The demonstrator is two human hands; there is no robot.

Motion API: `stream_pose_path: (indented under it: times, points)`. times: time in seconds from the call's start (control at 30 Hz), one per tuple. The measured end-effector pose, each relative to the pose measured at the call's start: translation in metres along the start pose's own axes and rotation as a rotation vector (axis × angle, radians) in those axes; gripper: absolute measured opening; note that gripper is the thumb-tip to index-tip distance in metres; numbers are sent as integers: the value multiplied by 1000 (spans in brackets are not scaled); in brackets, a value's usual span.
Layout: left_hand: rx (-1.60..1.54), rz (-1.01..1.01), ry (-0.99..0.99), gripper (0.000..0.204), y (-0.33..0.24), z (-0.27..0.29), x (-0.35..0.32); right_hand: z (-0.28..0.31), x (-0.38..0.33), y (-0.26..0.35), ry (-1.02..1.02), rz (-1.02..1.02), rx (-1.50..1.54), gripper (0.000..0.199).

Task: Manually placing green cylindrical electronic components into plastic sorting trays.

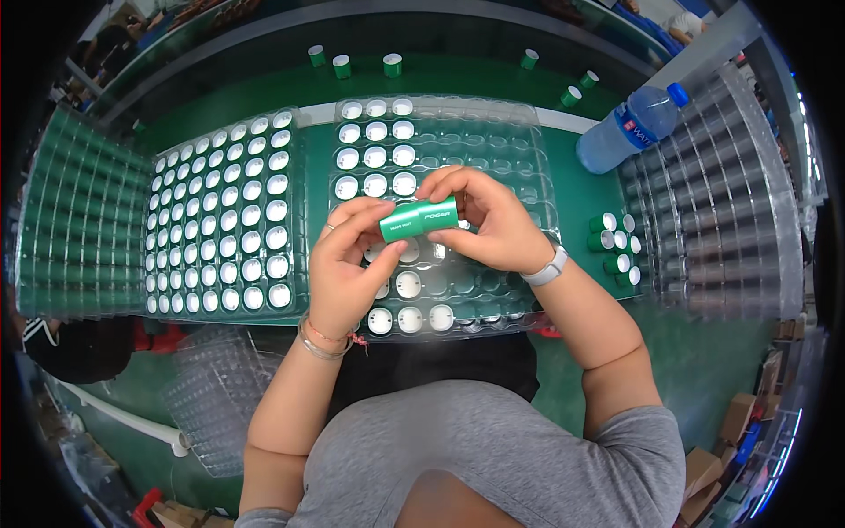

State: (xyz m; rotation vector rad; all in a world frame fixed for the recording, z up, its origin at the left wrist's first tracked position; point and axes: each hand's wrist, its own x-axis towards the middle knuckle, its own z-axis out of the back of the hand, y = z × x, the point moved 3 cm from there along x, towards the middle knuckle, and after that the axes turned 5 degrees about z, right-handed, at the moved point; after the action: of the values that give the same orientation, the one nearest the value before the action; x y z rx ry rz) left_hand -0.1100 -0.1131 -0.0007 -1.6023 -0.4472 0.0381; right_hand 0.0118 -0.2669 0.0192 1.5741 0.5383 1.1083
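Observation:
A shiny green cylinder (418,220) with white print lies nearly level between my two hands, its right end slightly higher. My left hand (348,255) pinches its left end between thumb and fingers. Its right end is in the grip of my right hand (493,220), thumb below and fingers above. Beneath them rests a clear plastic tray (493,132) of round pockets. White-ended cylinders (376,157) fill pockets in its left columns and near edge; my hands hide some of the middle. Many pockets on its right side hold nothing.
To the left, another clear tray (301,202) carries rows of white-ended cylinders. Loose green cylinders (607,239) stand at the right, several more (393,65) at the back. A blue-capped water bottle (616,136) stands back right. Stacked clear trays (713,194) lean at both sides of the green table.

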Motion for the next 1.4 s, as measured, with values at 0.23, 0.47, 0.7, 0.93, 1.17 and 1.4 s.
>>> stream_pose_path:
  times: [0.23, 0.47, 0.7, 0.93, 1.17, 1.4]
  points:
    - [-20, 48, -3, 44, -1, 1, -1, 2, -1, 0, 16, -21, -37, 40]
    - [9, 42, -32, 41, -1, 0, 1, 5, -4, 3, -81, -283, 10, 25]
    - [136, -13, 47, 40, -6, -4, 1, 5, -3, -5, -152, -427, -87, 25]
    - [129, 32, 31, 40, -6, -4, -1, 3, -3, -4, -136, -471, -150, 27]
    - [128, 52, 39, 41, -5, -3, -1, 4, -2, -4, -133, -460, -134, 28]
    - [74, 55, 37, 37, -6, -6, 1, 4, -1, -7, -144, -470, -112, 27]
